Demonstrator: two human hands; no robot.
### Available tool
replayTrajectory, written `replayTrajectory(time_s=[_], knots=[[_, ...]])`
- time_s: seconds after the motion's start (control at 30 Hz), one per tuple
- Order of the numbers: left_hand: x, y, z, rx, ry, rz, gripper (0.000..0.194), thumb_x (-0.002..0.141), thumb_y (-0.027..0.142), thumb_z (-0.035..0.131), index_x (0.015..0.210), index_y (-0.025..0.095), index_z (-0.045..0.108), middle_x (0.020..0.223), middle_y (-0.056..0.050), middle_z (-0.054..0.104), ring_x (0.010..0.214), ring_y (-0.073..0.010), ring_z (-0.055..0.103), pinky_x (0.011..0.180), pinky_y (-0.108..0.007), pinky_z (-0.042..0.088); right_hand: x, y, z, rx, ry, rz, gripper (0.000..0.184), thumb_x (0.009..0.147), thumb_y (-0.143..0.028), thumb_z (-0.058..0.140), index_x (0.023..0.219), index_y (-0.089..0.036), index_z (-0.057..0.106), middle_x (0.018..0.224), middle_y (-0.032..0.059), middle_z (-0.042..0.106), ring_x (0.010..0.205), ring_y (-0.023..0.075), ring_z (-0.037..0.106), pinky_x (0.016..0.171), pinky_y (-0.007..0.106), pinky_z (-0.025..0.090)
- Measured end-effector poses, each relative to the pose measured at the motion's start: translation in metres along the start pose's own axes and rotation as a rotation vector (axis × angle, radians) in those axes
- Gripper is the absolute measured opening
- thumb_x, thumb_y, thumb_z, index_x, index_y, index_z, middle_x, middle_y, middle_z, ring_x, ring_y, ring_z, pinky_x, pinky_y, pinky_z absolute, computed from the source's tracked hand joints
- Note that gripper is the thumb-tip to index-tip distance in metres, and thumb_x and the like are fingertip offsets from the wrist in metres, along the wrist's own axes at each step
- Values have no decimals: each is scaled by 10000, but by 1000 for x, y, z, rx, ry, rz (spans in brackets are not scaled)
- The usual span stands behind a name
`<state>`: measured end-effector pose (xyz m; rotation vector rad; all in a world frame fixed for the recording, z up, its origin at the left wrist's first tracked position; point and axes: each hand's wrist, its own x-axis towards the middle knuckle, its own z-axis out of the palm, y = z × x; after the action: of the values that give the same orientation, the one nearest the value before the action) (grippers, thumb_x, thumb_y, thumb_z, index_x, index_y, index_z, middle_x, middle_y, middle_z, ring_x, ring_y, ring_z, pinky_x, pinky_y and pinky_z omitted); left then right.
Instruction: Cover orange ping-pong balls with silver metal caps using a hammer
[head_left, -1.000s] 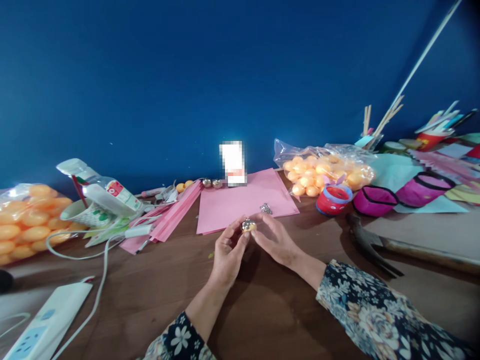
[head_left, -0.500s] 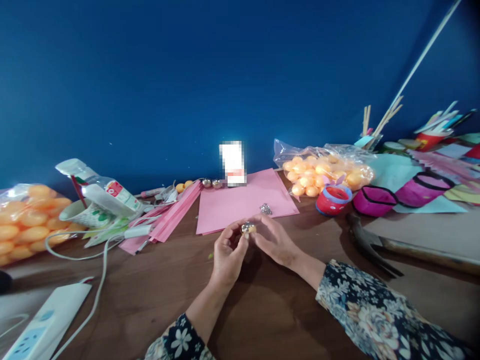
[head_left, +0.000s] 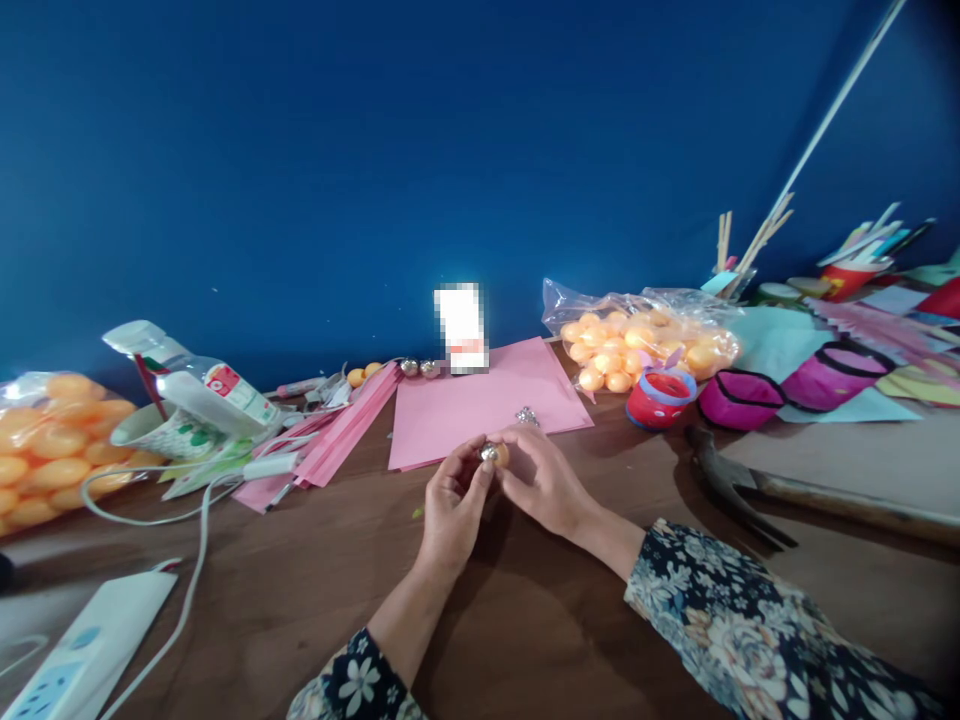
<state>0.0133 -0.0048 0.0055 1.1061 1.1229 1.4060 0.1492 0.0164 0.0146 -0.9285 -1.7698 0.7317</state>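
Between my fingertips, low over the brown table, is a small ball (head_left: 490,453), shiny silver on its left and orange on its right. My left hand (head_left: 455,503) pinches it from the left, thumb in front. The fingers of my right hand (head_left: 546,480) curl round its right side and partly hide it. Just beyond my right fingers, a crumpled piece of silver foil (head_left: 527,414) lies on pink paper sheets (head_left: 465,420). Two silver balls (head_left: 418,367) rest behind, at the sheets' left corner.
Bags of orange balls stand at the left (head_left: 56,440) and back right (head_left: 622,345). A claw hammer (head_left: 739,480) lies to the right, near a red pot (head_left: 660,398) and magenta containers (head_left: 742,398). A power strip (head_left: 97,640) and white cable (head_left: 201,560) occupy the left.
The ball has turned in my fingers, and its silver part now looks smoother. My right fingers have closed in slightly around it. The whole view has shifted a little.
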Motion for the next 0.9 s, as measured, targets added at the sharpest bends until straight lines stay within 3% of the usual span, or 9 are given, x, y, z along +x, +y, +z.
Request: replayTrajectory(time_s=[0.23, 0.4, 0.57, 0.7, 0.9], knots=[[1, -3, -3, -59, 14, -48, 392, 746, 321, 630, 1107, 173, 585, 1086, -97, 650, 1007, -231, 602, 888, -378, 469, 0, -3, 3, 305, -71, 233, 317, 757, -147, 500, 1066, -195, 548, 1125, 71, 587, 965, 178, 591, 836, 324, 498], [0, -2, -2, -16, 17, -36, 399, 758, 336, 613, 1115, 159, 588, 1094, -107, 650, 993, -229, 606, 876, -367, 472, 2, -6, 3, 467, -101, 413, 271, 774, -179, 489, 1041, -177, 537, 1036, 60, 618, 710, 117, 633, 661, 269, 549], [-2, 2, 0, 27, -1, -18, 381, 753, 330, 620, 1092, 156, 602, 962, -79, 688, 865, -195, 635, 796, -321, 500, 3, -8, 1, 458, -73, 466, 226, 754, -208, 536, 977, -170, 540, 801, 15, 636, 600, 113, 627, 570, 248, 547], [-2, 1, -1, 72, 16, 4, 361, 762, 330, 609, 1085, 168, 615, 1029, -74, 669, 962, -202, 604, 884, -327, 454, 3, -5, 1, 494, -79, 504, 200, 761, -195, 498, 956, -177, 542, 660, -18, 610, 562, 114, 622, 541, 244, 544], [-3, 1, -3, 95, -8, -3, 371, 760, 345, 607, 1090, 178, 623, 1037, -73, 662, 948, -202, 599, 872, -321, 454, 3, -1, 1, 513, -81, 511, 168, 769, -258, 526, 919, -183, 531, 656, -20, 598, 562, 105, 608, 490, 203, 510]])
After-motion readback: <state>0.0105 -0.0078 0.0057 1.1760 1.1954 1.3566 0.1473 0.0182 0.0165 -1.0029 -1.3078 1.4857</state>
